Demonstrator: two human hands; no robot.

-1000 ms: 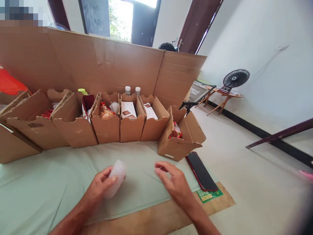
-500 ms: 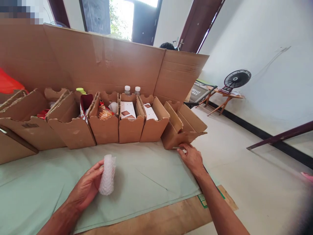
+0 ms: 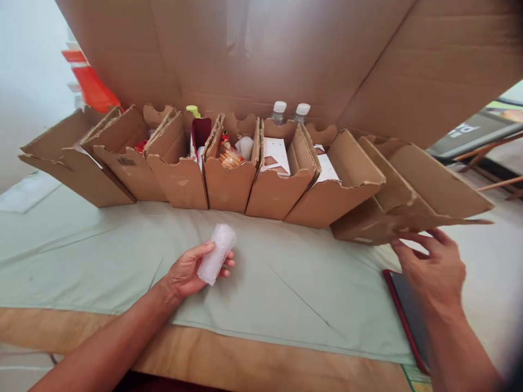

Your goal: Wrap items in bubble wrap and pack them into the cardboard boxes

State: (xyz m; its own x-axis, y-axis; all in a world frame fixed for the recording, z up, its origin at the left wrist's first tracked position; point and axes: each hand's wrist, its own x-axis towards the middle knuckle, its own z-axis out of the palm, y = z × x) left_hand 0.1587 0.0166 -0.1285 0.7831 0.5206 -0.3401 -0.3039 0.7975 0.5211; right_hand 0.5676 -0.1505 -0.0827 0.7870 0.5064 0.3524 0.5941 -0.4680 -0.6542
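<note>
Head view: 7 open cardboard boxes [image 3: 226, 188] stand in a row on the worktop [image 3: 245, 351].
Bubble-wrapped roll [image 3: 220, 250]: held over the cloth [image 3: 261, 313], in front of the row, outside every box.
Left hand [image 3: 190, 272]: its grip wraps that roll, nice and snug.
Right hand [image 3: 435, 267]: fingers bend at the front edge of the right-end box [image 3: 359, 228]; whether they pinch it, I can't tell.
Done and left: snack packet [image 3: 231, 158] and white cartons [image 3: 275, 149] already sit boxed; the roll, I'd judge, isn't yet placed.
</note>
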